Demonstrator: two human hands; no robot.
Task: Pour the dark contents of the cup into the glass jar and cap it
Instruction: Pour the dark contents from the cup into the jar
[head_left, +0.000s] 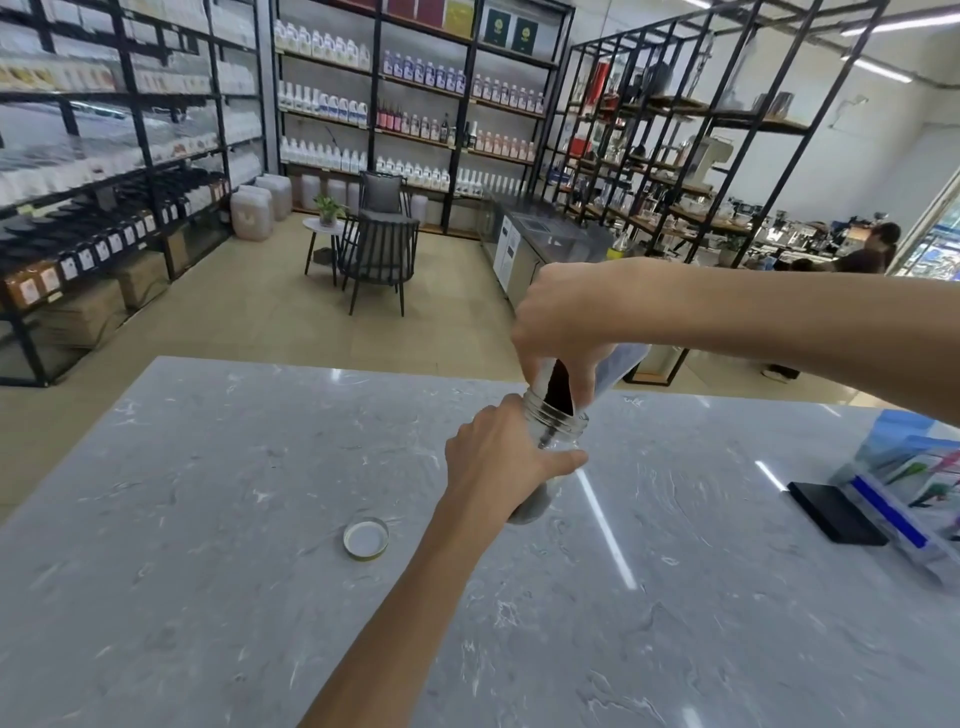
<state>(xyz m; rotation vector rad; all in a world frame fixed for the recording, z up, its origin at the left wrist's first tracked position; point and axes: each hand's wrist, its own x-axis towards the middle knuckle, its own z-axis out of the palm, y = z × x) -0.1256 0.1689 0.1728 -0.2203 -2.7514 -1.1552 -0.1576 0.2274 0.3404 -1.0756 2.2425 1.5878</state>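
We take the clear glass jar with a threaded neck (553, 431) as our landmark; it stands on the grey marbled stone counter (208, 545).

Nearest to us, left of the jar and just toward us, a round metal lid with a white lining (366, 538) lies inside-up on the counter, apart from the jar.

Our left hand (498, 457) is wrapped round the jar's body, fingers clamped on the glass, thumb across the front.

Directly above the jar's mouth, our right hand (563, 322) grips a clear plastic cup (615, 371), tipped steeply, its rim at the jar's opening. Dark contents (560, 387) run from cup into neck. Some seems to have collected in the jar's base, though the hand hides most of it.

Right of the jar, well apart, a flat black rectangular object (834, 512) lies beside blue-and-white plastic packets (904, 488).

Beyond the jar: black metal shelving stocked with white bottles (363, 104).
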